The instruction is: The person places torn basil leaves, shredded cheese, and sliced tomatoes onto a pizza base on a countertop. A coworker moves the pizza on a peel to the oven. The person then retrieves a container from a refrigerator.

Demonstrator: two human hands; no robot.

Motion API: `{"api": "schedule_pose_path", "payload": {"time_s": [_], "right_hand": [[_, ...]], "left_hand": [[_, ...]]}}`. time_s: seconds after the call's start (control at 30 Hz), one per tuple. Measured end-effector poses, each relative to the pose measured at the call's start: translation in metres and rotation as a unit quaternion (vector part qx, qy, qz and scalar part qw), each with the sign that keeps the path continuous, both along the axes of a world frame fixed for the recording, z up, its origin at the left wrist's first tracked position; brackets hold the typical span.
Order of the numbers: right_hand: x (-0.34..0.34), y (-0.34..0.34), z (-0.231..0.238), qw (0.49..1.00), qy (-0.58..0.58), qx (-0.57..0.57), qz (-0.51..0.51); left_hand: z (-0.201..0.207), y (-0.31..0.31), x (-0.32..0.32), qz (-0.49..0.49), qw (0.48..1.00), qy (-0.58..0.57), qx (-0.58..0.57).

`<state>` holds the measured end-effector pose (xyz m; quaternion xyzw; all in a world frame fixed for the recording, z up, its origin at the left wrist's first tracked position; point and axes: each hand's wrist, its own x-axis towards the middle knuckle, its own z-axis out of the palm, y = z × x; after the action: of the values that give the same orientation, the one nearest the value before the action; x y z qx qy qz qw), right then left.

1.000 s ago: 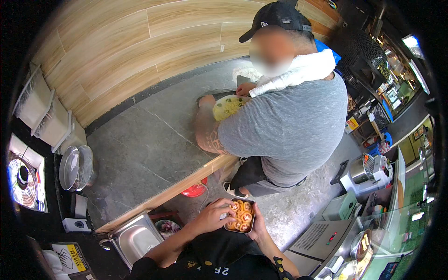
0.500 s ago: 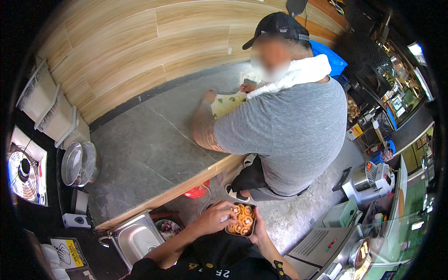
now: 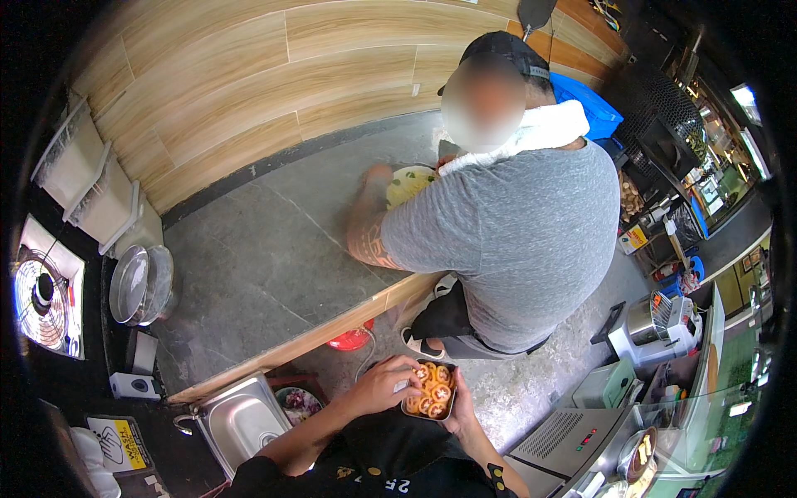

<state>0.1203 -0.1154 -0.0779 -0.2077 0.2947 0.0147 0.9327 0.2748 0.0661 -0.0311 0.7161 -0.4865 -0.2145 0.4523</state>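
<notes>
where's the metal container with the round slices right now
In the head view, the metal container is low, just right of centre, held at its right side by the right hand, with the left hand at its left.

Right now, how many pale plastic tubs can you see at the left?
3, in a slanting row at the upper left: the top tub, the middle tub and the bottom tub. Others may be hidden behind.
</notes>
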Motion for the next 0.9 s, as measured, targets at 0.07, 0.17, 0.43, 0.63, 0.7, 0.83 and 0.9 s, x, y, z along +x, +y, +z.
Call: {"api": "schedule_pose_path", "payload": {"time_s": [0.07, 0.17, 0.43, 0.63, 0.7, 0.83, 0.9], "right_hand": [[-0.001, -0.001, 0.001, 1.0, 0.004, -0.004, 0.0], [-0.002, -0.002, 0.001, 1.0, 0.011, -0.002, -0.008], [-0.003, -0.003, 0.005, 1.0, 0.004, 0.003, -0.004], [-0.012, -0.004, 0.013, 1.0, 0.013, -0.001, -0.004], [-0.014, -0.005, 0.014, 1.0, 0.009, 0.003, -0.004], [-0.017, -0.006, 0.014, 1.0, -0.002, 0.01, -0.005], [-0.018, -0.006, 0.013, 1.0, -0.005, 0.01, -0.006]], "left_hand": [[0.002, -0.001, 0.0, 0.0, 1.0, -0.001, 0.005], [0.004, -0.003, 0.0, -0.003, 1.0, -0.011, 0.008], [0.009, -0.003, 0.0, -0.012, 1.0, -0.017, 0.016], [0.015, -0.005, -0.009, -0.014, 1.0, -0.018, 0.01], [0.017, -0.006, -0.011, -0.006, 1.0, -0.007, 0.009], [0.019, -0.007, -0.015, -0.006, 1.0, -0.024, 0.004], [0.019, -0.007, -0.016, -0.008, 1.0, -0.013, 0.013]]}}
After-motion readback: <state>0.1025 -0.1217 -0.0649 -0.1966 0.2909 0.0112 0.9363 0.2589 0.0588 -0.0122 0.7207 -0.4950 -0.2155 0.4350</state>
